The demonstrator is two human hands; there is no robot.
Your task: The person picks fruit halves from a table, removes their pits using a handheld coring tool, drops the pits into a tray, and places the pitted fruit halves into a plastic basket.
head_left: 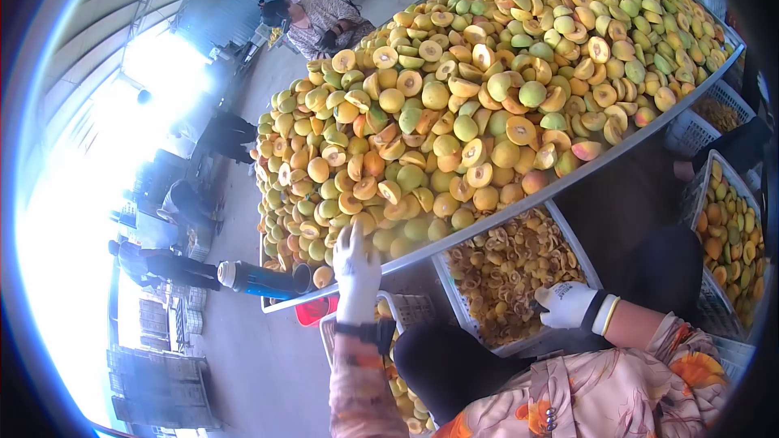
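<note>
Touching fruit [435, 96], left hand [357, 264] spread, right hand [566, 305] curled over one crate [575, 243], grip unclear

The table rim [560, 186] stands between crate [574, 242] and fruit heap [454, 122], with open room above it.

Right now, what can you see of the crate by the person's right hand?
The crate is pale, rectangular and plastic-looking, set aslant in view by the rim of the fruit-laden table. Orange-brown scraps, many curled or ring-like, fill much of it. The gloved right hand is in front of its right side; I can't tell whether they touch. Its base is hidden.
</note>
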